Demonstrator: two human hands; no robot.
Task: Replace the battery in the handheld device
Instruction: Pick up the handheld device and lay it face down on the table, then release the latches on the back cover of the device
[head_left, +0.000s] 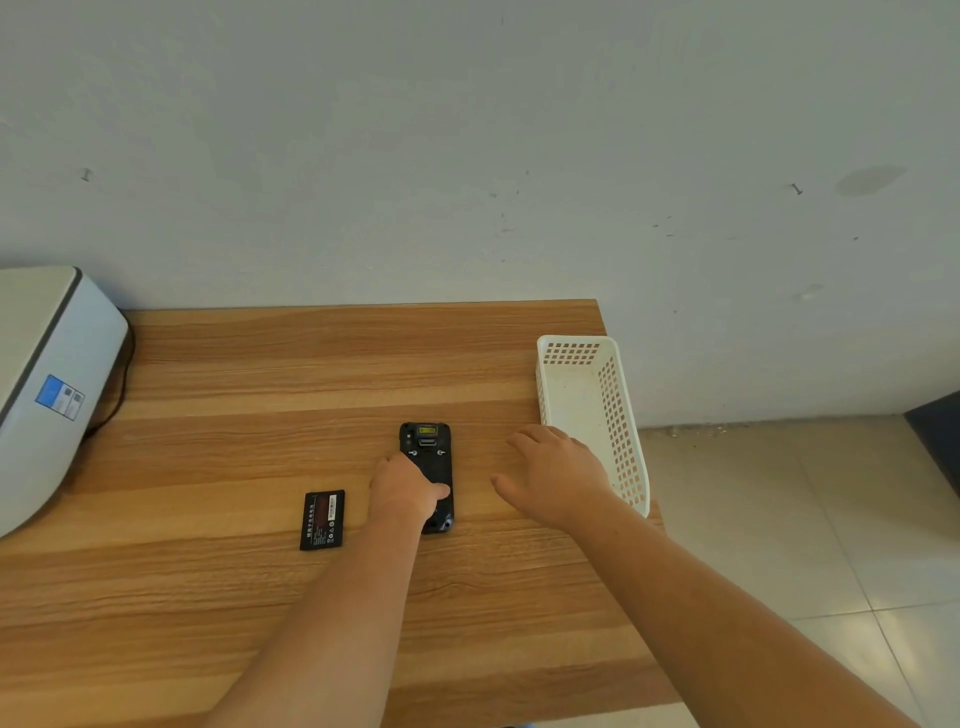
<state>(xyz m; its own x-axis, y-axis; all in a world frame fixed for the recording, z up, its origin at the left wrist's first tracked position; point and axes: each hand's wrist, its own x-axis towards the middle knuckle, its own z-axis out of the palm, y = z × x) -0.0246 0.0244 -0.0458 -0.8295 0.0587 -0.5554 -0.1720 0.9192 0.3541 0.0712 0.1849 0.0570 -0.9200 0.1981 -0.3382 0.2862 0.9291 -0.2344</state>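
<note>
I see the black handheld device (427, 475) face-down mid-table, my left hand (402, 491) curled on it, thumb across its back. My right hand (553, 475) hovers beside it, fingers loosely spread, empty. The loose battery (322, 519) just left looks light, rigid and slick; I'd pinch its long edges.

Bare table (311, 364) behind device (434, 441); basket (618, 415) right, battery (322, 519) left
</note>
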